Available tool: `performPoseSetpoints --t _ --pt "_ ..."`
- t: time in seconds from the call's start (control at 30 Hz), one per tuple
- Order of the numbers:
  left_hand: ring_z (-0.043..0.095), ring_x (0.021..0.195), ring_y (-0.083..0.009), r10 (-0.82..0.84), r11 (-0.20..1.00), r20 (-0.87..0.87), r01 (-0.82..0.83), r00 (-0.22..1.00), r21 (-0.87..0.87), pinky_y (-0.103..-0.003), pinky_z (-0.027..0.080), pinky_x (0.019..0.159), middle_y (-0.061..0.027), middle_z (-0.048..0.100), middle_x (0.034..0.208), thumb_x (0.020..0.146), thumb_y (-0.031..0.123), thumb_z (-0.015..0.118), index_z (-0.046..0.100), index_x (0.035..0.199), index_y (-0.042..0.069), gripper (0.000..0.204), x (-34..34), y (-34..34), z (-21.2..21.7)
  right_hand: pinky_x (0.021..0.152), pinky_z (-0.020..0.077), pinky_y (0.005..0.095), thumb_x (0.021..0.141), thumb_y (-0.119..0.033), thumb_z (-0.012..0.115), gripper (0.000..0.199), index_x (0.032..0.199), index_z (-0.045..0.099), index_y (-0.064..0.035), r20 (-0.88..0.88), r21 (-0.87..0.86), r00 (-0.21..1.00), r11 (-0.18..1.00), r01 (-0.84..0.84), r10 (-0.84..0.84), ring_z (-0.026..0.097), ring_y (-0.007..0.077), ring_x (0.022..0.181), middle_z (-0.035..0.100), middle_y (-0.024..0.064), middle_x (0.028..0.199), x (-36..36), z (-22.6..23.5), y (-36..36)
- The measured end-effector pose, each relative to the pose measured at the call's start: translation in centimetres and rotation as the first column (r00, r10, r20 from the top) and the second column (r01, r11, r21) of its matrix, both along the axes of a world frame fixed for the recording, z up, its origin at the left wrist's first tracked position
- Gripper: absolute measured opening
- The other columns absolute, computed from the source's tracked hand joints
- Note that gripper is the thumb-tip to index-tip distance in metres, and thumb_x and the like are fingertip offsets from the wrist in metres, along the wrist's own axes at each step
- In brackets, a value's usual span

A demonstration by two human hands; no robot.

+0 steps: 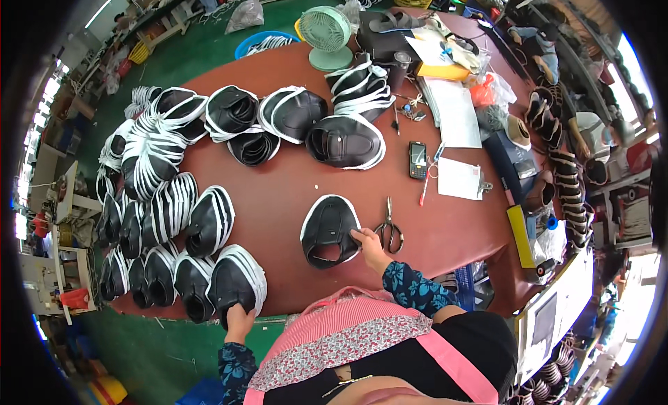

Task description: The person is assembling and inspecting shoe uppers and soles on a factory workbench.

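Observation:
My right hand [371, 247] pinches the side edge of a single black shoe upper [331, 216] with a white rim, which lies near the middle of the table's front part. Just right of that hand is a pair of scissors [393, 238] with black handles. At the front left, my left hand [239, 323] is closed on the near end of a stack of shoe uppers [235, 280], black with white layered edges; its fingertips are partly hidden. Beside it stand more stacked uppers [193, 283], and another pile [211, 223] sits behind.
Further uppers [346, 142] line the far side of the brown table [278, 196]. To the right lie a handheld scanner [417, 160], papers [459, 179] and a red pen [423, 192]. A green fan [325, 33] stands at the back. People [591, 137] sit beyond the right side.

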State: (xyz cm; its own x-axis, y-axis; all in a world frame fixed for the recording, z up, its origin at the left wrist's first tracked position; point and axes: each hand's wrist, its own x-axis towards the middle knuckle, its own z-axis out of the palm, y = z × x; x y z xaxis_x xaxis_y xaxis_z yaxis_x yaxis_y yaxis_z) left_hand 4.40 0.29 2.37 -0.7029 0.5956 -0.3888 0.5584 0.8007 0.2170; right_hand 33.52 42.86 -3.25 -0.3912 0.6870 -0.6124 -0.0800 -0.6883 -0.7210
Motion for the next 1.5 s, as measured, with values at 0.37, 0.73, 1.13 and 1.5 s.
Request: performPoseSetpoints --t 0.37,0.73,1.13,1.5 --pt "0.076 0.098 -0.0448 0.03 0.976 -0.077 -0.046 0.997 -0.213 -0.055 0.059 0.087 -0.0261 0.078 0.097 0.083 0.054 0.09 0.079 0.094 0.004 0.052 -1.3 0.3 7.2 0.077 0.0433 0.0253 0.108 -0.015 0.072 0.012 0.098 0.07 -0.0087 0.052 0.253 0.985 0.952 -0.172 0.164 0.057 0.008 0.083 0.066 -0.0042 0.092 -5.6 5.5 0.7" --pt "0.067 0.093 -0.0459 0.172 0.746 -0.195 0.002 0.966 0.666 -0.052 0.053 0.083 -0.0218 0.07 0.103 0.099 0.016 0.08 0.07 0.111 0.0 0.023 -3.8 10.7 14.3 0.097 0.0546 0.0319 0.11 -0.019 0.069 0.022 0.125 0.069 -0.0019 -0.579 -0.143 0.757 0.877 -0.459 0.302 0.069 0.0148 0.107 0.073 0.003 0.117 -31.1 18.2 -13.1" --pt "0.061 0.12 -0.0437 0.076 0.913 -0.393 0.095 0.916 0.397 -0.054 0.049 0.103 -0.0197 0.066 0.125 0.093 0.016 0.083 0.064 0.132 0.002 0.046 -25.8 11.6 5.3 0.093 0.0576 0.0419 0.094 -0.024 0.086 0.032 0.11 0.074 0.0005 0.404 0.748 0.855 0.422 -0.513 0.325 0.073 0.0322 0.102 0.077 0.017 0.117 -32.1 5.8 3.5" --pt "0.053 0.139 -0.0504 -0.363 0.683 -0.373 0.516 0.854 0.517 -0.051 0.046 0.118 -0.031 0.054 0.15 0.093 0.016 0.084 0.044 0.155 -0.011 0.079 -26.4 51.9 12.3 0.065 0.0588 0.0324 0.104 -0.027 0.08 0.025 0.115 0.071 -0.0067 0.062 -0.14 0.998 0.99 -0.01 0.019 0.075 0.0196 0.075 0.08 0.0106 0.098 -19.3 -4.4 4.5"
